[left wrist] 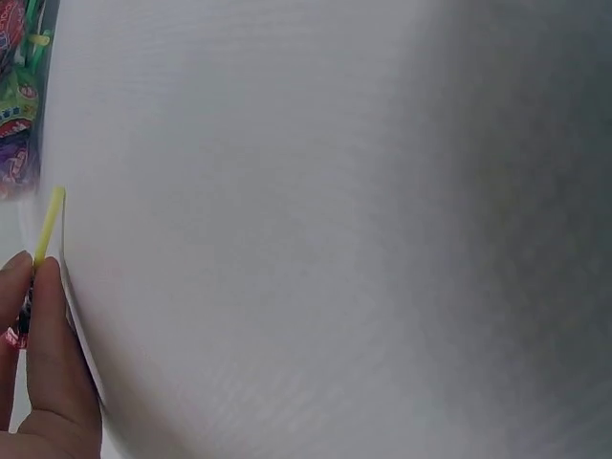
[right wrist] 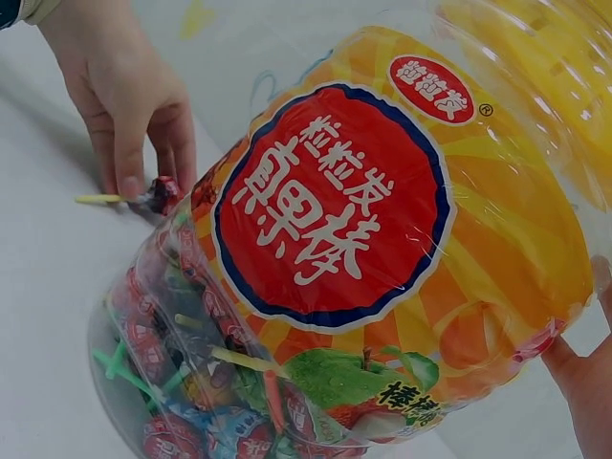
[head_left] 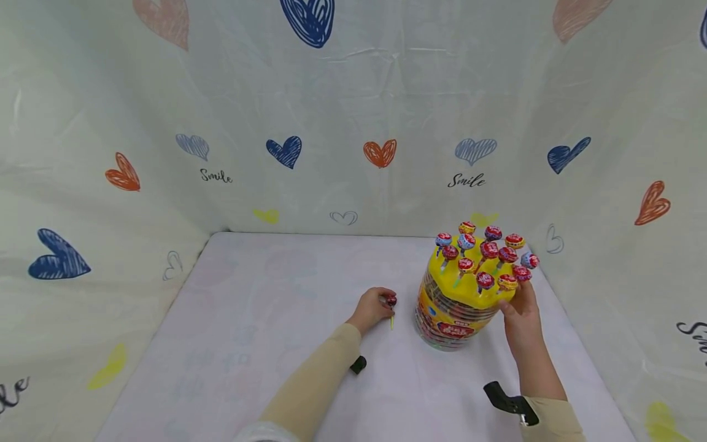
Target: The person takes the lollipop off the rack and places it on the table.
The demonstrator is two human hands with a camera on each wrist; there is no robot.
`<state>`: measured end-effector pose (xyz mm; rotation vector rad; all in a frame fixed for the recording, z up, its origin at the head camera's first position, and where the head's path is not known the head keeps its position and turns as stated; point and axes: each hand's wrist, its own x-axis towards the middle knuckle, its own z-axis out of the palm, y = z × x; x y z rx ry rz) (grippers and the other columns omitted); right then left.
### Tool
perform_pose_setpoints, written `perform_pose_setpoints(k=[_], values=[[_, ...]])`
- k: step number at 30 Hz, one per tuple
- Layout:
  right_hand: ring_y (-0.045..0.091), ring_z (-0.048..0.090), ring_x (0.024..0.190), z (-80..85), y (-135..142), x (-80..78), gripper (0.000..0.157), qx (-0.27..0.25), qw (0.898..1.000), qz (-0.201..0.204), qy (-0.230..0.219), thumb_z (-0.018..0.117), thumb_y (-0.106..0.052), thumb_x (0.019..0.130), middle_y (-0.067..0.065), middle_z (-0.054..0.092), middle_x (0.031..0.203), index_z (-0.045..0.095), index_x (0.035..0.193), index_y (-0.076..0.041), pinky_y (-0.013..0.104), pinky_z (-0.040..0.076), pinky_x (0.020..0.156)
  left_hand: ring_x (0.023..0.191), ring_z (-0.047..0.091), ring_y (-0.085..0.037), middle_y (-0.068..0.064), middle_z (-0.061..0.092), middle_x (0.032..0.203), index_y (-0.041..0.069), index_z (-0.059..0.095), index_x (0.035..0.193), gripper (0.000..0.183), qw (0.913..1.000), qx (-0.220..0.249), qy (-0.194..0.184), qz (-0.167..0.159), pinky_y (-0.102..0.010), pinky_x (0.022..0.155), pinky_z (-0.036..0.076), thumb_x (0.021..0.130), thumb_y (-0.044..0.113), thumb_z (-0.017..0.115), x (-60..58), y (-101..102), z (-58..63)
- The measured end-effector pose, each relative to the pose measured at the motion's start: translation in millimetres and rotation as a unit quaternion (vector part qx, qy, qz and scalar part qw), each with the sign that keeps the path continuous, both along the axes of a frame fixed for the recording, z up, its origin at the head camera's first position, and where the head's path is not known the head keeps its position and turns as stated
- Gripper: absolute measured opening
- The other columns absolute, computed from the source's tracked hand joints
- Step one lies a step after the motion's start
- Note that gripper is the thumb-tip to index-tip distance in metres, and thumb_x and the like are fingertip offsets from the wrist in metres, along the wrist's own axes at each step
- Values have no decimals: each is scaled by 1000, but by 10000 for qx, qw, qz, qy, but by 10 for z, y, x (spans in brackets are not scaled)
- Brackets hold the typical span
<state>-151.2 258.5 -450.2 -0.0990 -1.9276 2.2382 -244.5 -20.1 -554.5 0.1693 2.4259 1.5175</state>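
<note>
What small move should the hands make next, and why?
Perhaps raise the left hand toward the yellow lid: that hand pinches a lollipop, yellow stick free, while other lollipops stand in the lid and the right hand holds the jar.

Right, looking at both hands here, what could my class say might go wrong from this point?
The yellow-sticked lollipop could slip and drop, since the left hand only pinches it.
The lollipop jar might slide or tip if nudged: the right hand holds it at one side, near the yellow lid.
The lollipops crowded on that lid could get knocked, as the right hand is close to some.
</note>
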Motion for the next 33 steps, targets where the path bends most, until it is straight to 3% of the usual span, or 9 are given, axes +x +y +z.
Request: perform_pose_setpoints(k=[7, 11, 15, 25, 28, 33], values=[[21, 14, 147, -12, -2, -4, 70, -9, 10000, 20, 12, 54, -11, 99, 2, 17, 160, 19, 156, -31, 34, 16, 117, 68, 56, -10, 1, 60, 80, 7, 70, 113, 43, 9978, -630, 218, -51, -24, 60, 48, 73, -3, 83, -12, 14, 4], [21, 14, 147, -9, -2, 3, 70, 14, 10000, 25, 26, 55, -11, 99, 3, 17, 160, 19, 156, -31, 34, 16, 116, 89, 60, -18, -3, 63, 97, 7, 71, 113, 42, 9929, -1071, 491, -145, -31, 80, 51, 73, 2, 85, 3, 11, 23], [23, 16, 146, -1, -3, 15, 68, -11, 9999, 19, 127, 53, -10, 99, 4, 20, 159, 21, 156, -30, 33, 18, 116, 108, 57, -23, -5, 63, 107, 8, 71, 115, 44, 9882, -1342, 694, -242, -37, 98, 45, 74, 6, 85, 17, 3, 41], [21, 16, 146, -11, -3, 0, 68, -127, 9998, 15, 153, 54, -9, 99, 3, 20, 159, 21, 156, -30, 32, 18, 116, 97, 55, -19, -3, 60, 108, 12, 68, 120, 49, 9898, -1256, 598, -298, -35, 88, 47, 74, 10, 86, -16, -37, 76], [21, 15, 146, -24, -1, -9, 68, -121, 9999, 18, 105, 54, -10, 99, 3, 19, 159, 21, 156, -30, 34, 17, 117, 103, 55, -22, -5, 59, 113, 12, 67, 122, 49, 9933, -928, 651, -242, -35, 90, 48, 76, 10, 85, -39, -52, 182], [21, 13, 147, -33, 6, -6, 69, -117, 9999, 21, 95, 54, -11, 99, 2, 17, 160, 19, 156, -30, 35, 17, 116, 112, 55, -27, -5, 59, 122, 14, 64, 127, 49, 9962, -255, 818, -185, -36, 90, 50, 81, 12, 81, -100, -25, 499]])
